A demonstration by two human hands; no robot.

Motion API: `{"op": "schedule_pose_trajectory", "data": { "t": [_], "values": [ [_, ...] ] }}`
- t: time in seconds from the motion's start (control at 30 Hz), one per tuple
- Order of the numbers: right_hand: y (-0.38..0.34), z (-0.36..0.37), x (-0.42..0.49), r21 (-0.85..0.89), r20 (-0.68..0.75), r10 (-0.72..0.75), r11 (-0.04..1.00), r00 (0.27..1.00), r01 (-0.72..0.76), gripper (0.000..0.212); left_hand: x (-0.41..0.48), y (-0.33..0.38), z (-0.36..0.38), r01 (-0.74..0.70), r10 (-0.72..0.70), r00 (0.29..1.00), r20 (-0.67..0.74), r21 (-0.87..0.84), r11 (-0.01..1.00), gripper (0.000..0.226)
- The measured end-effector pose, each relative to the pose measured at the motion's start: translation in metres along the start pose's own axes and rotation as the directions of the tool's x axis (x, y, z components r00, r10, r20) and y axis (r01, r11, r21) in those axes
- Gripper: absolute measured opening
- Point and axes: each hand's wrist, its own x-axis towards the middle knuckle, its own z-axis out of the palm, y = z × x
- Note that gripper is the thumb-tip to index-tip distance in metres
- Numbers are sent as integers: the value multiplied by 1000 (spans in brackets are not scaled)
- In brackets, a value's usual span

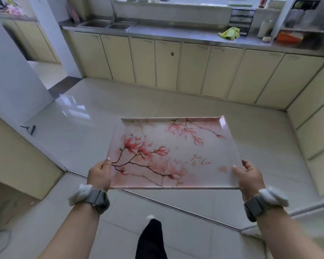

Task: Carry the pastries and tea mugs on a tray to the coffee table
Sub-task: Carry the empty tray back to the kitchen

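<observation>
Left hand [99,175] and right hand [250,177] each closed on a near corner of the pink floral tray [176,146], held level between them above the tiled floor [82,128].

The fingers [248,166] of both hands lie mostly hidden beneath the tray [176,156].

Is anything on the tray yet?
No. The tray shows only its printed pink flower pattern; no pastries or mugs are on it. The left hand and right hand grip its near corners, thumbs on top. Its underside is hidden.
</observation>
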Motion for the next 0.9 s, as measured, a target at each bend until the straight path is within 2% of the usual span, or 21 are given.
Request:
{"op": "schedule_pose_trajectory", "data": {
  "t": [0.13,0.33,0.43,0.63,0.77,0.9],
  "values": [
    [-24,59,71,-14,-37,8,1000,999,-8,29,92,31,28,-13,13,1000,1,-15,1000,34],
    [-68,134,179,9,-112,26,1000,993,-25,25,240,102,74,-71,70,996,54,3,998,28],
    [-82,149,211,12,-109,17,1000,994,-16,25,277,120,92,-88,88,994,61,-2,996,27],
    [-109,183,337,-24,-144,-2,1000,990,-1,26,377,165,170,-59,58,997,57,8,998,36],
    [-142,208,447,-25,-101,-32,999,994,30,25,447,212,230,-32,33,999,30,-33,999,31],
    [-188,227,551,-60,-80,-52,997,995,47,24,507,266,285,-6,6,1000,-9,-55,998,35]
  ]
}}
